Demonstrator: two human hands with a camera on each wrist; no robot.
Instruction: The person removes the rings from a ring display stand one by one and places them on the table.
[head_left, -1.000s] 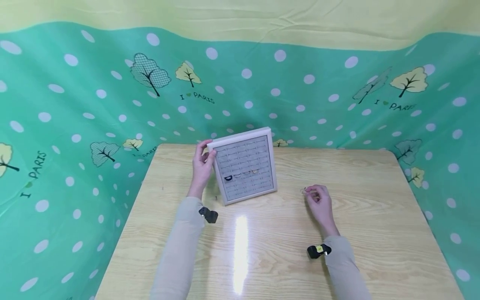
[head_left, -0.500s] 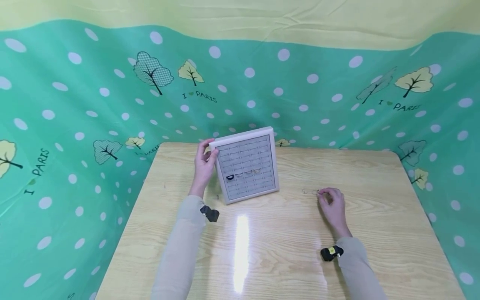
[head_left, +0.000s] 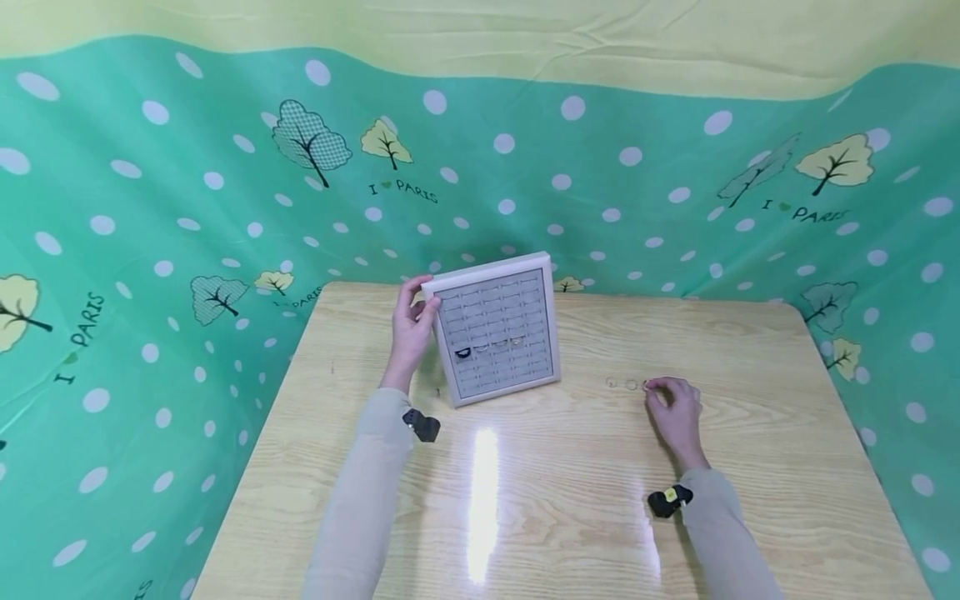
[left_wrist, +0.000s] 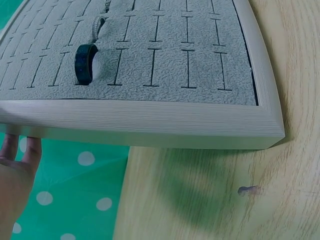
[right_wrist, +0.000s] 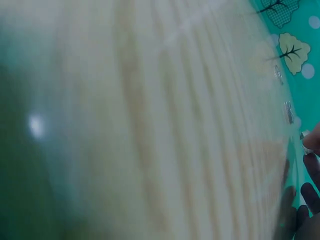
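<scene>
Fingers of my left hand (head_left: 411,329) curl round the left edge of the propped, white-framed grey velvet ring tray (head_left: 495,333). Right of the tray, my right hand (head_left: 675,408) pinches a small silver ring (head_left: 648,384) on the wooden table (head_left: 570,500); two more rings (head_left: 621,383) lie beside it.

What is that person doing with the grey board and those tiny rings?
A person sits at a light wooden table. Their left hand grips the edge of a white-framed grey velvet ring tray and props it up tilted. A dark band ring and a few pale rings sit in its slots. Their right hand rests on the table to the right, fingertips at one small silvery ring; two more small rings lie just left of it.
</scene>
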